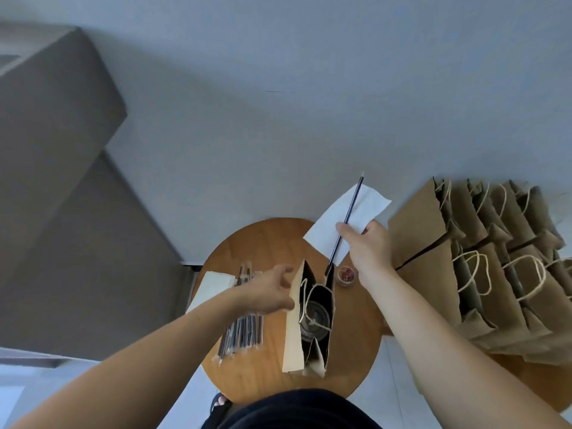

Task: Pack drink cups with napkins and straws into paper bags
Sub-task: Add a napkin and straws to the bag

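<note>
In the lower centre of the frame, the paper bag (294,335) is standing open on the round desk (263,243), and the cup (314,317) is already sitting down inside it. Your left hand (272,289) is lying against the bag's left wall near the rim with fingers loosely spread; whether its grip is actually pinching the paper cannot be told. Be bracing that wall outward so the mouth is gaping wide.

Just above the bag, your right hand (368,246) is pinching the straw (349,212) and the white napkin (368,199) together in one narrow grip, with the straw's lower tip hovering at the far end of the bag's mouth. You should be steering that tip down beside the cup, not onto its lid, and keeping the napkin from catching on the twine handles crossing the opening.

To the left of the bag, a pile of wrapped straws (244,332) and a stack of napkins (213,286) are lying under your left forearm. A small jar (346,274) is sitting just beside the bag's far right corner, close under your right wrist and likely to be knocked. At the right of the frame, other handled bags (483,274) are crowding together.
</note>
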`<action>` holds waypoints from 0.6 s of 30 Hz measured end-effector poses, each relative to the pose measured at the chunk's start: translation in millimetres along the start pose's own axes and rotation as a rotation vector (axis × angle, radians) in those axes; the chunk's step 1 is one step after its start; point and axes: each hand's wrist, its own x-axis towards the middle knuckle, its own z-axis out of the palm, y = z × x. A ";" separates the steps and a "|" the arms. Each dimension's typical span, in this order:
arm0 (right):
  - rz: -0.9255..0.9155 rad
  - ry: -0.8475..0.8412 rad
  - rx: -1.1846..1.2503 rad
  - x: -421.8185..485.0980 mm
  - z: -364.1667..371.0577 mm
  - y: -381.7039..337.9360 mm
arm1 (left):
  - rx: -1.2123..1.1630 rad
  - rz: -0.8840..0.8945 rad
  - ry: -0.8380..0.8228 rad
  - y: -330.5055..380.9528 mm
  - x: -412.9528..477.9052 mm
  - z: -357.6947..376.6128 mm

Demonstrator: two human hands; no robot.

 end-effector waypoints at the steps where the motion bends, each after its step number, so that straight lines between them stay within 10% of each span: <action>1: 0.004 0.031 0.013 3.2 2.4 -0.3 | 0.069 -0.031 -0.087 -6.7 0.1 8.4; 12: 0.129 -0.021 -0.190 -32.1 35.9 43.5 | -0.006 -0.189 0.111 -26.2 2.0 35.9; 18: 0.113 -0.292 -0.710 -46.8 9.2 68.3 | -0.249 -0.254 0.093 -36.2 -0.8 36.9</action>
